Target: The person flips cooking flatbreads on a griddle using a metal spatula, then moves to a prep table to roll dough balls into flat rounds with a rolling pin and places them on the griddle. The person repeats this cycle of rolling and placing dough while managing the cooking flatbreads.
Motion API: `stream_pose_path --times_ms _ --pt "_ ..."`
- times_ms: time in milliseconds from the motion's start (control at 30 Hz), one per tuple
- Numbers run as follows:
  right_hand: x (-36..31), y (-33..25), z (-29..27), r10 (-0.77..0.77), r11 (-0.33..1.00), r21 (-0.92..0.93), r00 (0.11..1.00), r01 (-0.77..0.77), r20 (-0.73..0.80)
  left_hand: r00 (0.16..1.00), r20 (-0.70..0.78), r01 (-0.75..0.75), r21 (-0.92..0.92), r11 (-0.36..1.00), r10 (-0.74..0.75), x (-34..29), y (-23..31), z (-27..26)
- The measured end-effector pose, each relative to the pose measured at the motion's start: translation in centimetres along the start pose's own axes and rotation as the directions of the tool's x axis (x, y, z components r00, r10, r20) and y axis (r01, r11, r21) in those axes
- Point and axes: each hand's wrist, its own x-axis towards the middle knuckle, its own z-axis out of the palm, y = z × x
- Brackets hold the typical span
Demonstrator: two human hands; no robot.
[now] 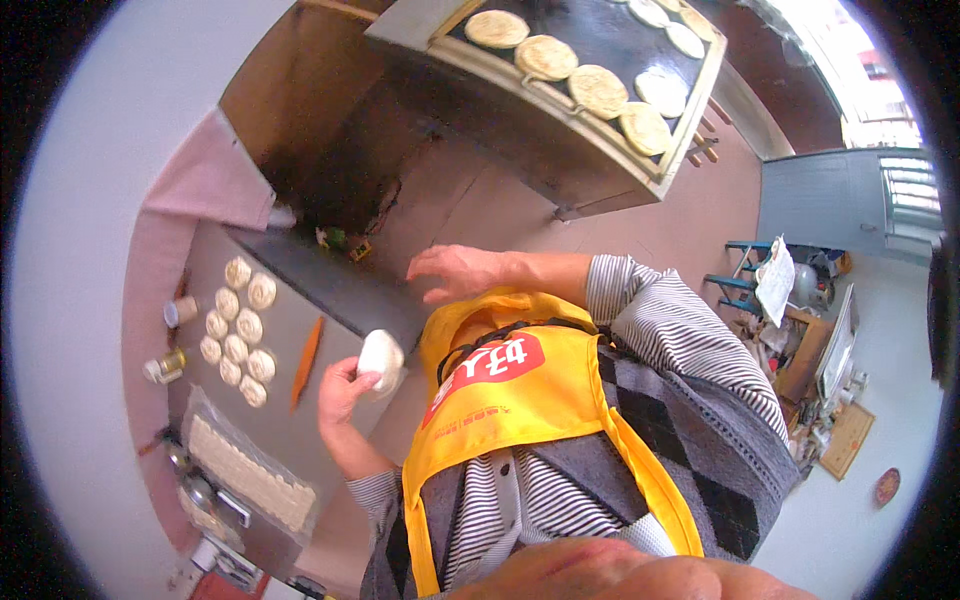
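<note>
My left hand [343, 392] grips a flattened white dough round [380, 360] by its edge, held up off the worktop near its right side. In front of my apron, my right hand [455, 272] holds nothing, and its fingers are stretched apart. A tapered orange-brown rolling pin [308, 362] lies on the grey worktop [290, 300] beside my left hand. Several coiled dough pieces [235, 348] are grouped left of the pin. Below them rests a long dough slab [250, 470] on plastic sheeting.
A large griddle [600, 30] with several round flatbreads [597, 90] stands at the top. A jar [165, 367] and a small tub [180, 311] line the worktop's left edge. Pink cloth [215, 180] drapes its upper corner. A blue stool [735, 285] and clutter stand at right.
</note>
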Motion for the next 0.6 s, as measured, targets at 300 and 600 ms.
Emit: stream_pose_path --times_ms 300,600 --pt "-11.7 1.6 -16.3 0.307 0.820 0.552 0.931 -0.153 -0.198 0.778 0.615 -0.451 0.403 0.796 0.130 20.2 24.7 17.4" --pt "-18.5 10.9 -30.4 0.470 0.847 0.300 0.356 -0.438 -0.807 0.523 0.832 -0.832 0.453 0.321 0.183 44.1 37.8 33.2"
